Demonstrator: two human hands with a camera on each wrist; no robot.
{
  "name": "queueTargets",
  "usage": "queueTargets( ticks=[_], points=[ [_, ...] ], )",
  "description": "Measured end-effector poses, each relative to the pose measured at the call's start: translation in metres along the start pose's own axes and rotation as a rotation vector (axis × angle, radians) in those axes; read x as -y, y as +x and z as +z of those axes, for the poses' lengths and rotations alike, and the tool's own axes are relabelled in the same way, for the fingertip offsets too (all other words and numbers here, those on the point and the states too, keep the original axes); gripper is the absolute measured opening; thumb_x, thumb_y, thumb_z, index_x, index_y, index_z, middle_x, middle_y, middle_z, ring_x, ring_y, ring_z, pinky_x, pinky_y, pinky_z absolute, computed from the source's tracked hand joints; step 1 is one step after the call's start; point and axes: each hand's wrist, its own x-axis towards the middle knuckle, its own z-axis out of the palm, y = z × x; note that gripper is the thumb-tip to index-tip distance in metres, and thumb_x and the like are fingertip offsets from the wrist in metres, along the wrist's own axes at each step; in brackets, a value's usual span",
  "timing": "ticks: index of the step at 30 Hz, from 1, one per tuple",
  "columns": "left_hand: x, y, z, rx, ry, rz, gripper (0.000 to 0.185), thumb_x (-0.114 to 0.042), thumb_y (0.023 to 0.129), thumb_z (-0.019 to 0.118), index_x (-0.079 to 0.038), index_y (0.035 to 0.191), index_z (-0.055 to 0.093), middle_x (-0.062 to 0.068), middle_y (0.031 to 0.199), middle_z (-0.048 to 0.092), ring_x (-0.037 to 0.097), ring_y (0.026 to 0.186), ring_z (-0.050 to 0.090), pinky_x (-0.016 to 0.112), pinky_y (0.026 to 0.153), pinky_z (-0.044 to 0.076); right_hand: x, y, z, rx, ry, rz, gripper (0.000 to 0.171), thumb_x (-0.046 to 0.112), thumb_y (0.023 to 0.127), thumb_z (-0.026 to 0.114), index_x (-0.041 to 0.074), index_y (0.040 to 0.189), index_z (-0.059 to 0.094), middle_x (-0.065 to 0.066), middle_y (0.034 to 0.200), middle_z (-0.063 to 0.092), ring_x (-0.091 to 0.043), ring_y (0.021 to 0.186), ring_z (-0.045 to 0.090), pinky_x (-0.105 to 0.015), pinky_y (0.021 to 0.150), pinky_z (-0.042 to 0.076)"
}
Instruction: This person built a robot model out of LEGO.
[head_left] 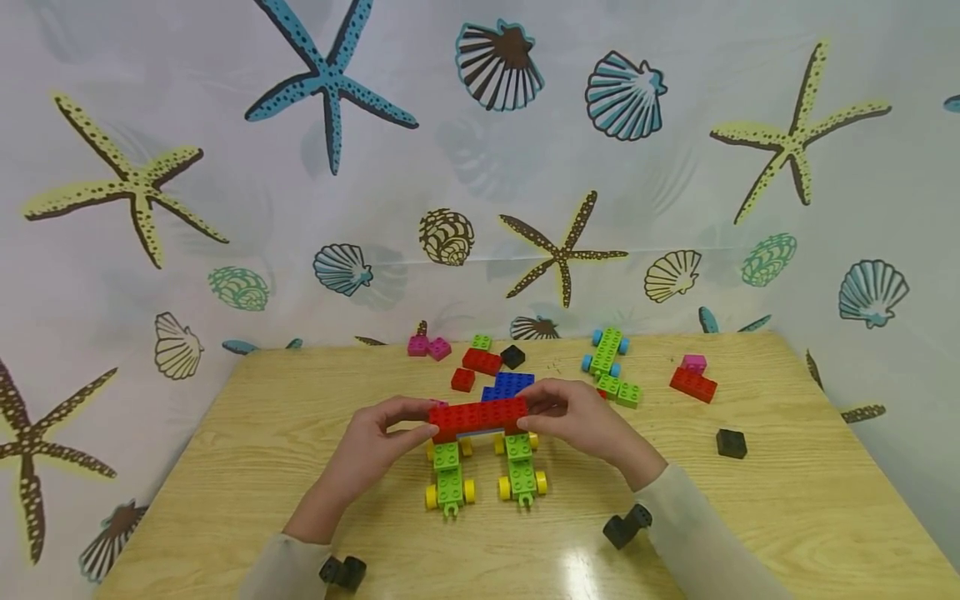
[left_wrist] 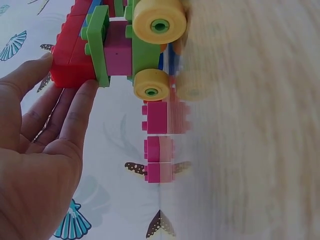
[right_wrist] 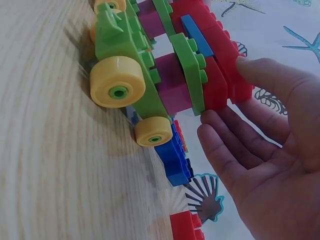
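A long red brick (head_left: 478, 415) lies across the tops of two green cars with yellow wheels (head_left: 448, 479) (head_left: 522, 473) standing side by side on the wooden table (head_left: 787, 500). My left hand (head_left: 429, 418) pinches the brick's left end, thumb on one face and fingers on the other (left_wrist: 69, 71). My right hand (head_left: 531, 412) pinches the right end in the same way (right_wrist: 226, 92). The wrist views show a green plate (right_wrist: 187, 70) and a pink brick (right_wrist: 172, 85) between the red brick (right_wrist: 220, 45) and each car, and a thin blue piece (right_wrist: 197, 35) under the red brick.
Behind the build lie a blue plate (head_left: 508, 386), loose red (head_left: 482, 361), pink (head_left: 429, 346) and black (head_left: 512, 357) bricks, and a green car with blue wheels (head_left: 606, 350). A red-and-pink stack (head_left: 693, 382) and a black cube (head_left: 731, 443) sit right. Black pieces (head_left: 627, 525) (head_left: 343, 572) lie near my forearms.
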Motion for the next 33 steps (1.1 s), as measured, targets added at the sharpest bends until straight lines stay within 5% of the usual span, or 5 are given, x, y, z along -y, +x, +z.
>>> queueTargets(
  ticks=[33],
  points=[
    [0.0003, 0.0014, -0.0001, 0.019, 0.006, 0.001, 0.038, -0.029, 0.105, 0.081, -0.016, 0.141, 0.077, 0.007, 0.146, 0.076, 0.031, 0.135, 0.07, 0.04, 0.11, 0.065, -0.0019, -0.0026, -0.0018, -0.006, 0.016, -0.024, 0.032, 0.022, 0.102, 0.084, 0.007, 0.13, 0.08, -0.012, 0.123, 0.081, -0.019, 0.108, 0.077, -0.026, 0.094, 0.064]
  ],
)
